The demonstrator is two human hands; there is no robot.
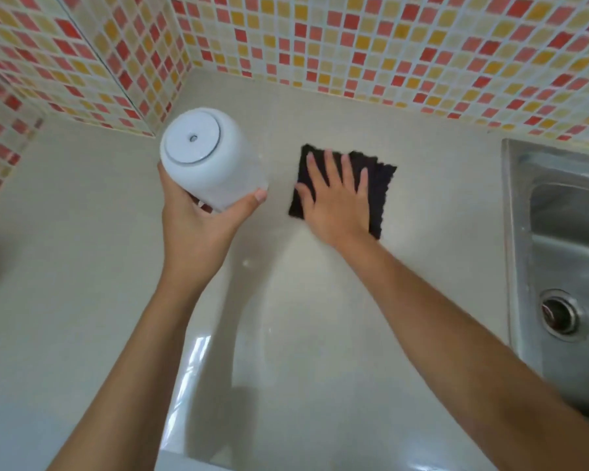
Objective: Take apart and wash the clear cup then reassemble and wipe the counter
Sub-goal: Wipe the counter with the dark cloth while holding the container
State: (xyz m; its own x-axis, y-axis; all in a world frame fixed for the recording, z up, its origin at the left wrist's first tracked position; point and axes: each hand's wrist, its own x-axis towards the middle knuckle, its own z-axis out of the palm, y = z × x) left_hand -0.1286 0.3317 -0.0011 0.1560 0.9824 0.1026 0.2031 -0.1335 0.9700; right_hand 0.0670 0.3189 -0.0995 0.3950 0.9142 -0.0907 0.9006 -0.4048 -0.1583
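the clear plastic cup with its white lid (208,158) looks reassembled, held off the pale glossy surface (303,317) by the left hand (198,226), fingers curled round it. the right hand (337,198), fingers flat, presses a dark square cloth (381,185); wiping seems underway.

The left hand (198,229) grips the clear cup (211,164) from below, thumb and fingers curled round its body, holding it above the pale table (82,266) with its white lid (193,137) tipped toward the camera. Just beside it, the right hand (337,198) presses flat on a dark cloth (378,185) lying on the table, and a steel sink (565,260) sits at the far right.
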